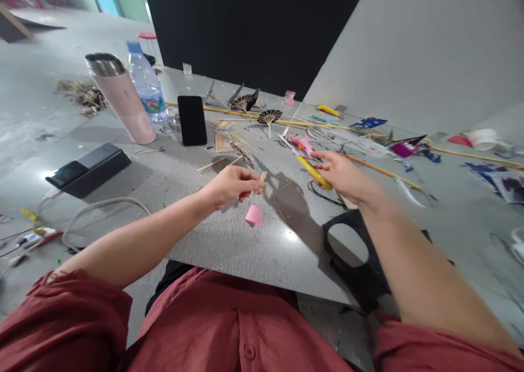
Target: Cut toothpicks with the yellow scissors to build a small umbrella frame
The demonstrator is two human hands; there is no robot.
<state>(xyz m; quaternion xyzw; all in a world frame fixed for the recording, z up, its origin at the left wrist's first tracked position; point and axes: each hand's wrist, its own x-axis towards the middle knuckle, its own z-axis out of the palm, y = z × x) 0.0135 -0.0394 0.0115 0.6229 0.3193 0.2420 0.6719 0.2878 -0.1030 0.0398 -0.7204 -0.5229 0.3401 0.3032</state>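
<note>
Between the thumb and fingers of my left hand point(237, 186) is a short bundle of thin wooden sticks point(263, 177), its ends poking out. Just below it, a small curved piece of pink paper point(254, 216) lies on the grey table point(245, 252). My right hand point(341, 176) is closed around yellow-handled scissors point(313, 171), their pale blades angled away to the upper left. Beyond the blades lies a pink glue gun point(302, 143). Loose sticks point(229, 137) are piled ahead of my left hand, near small black fan shapes point(269, 117).
A phone point(192, 120), pink tumbler point(123, 107) and water bottle point(148, 88) stand at the left, behind a dark device point(88, 170) with a cable. A black cut-out sheet point(368, 268) hangs over the front edge. A yellow utility knife point(328, 110) and scraps lie at the back right.
</note>
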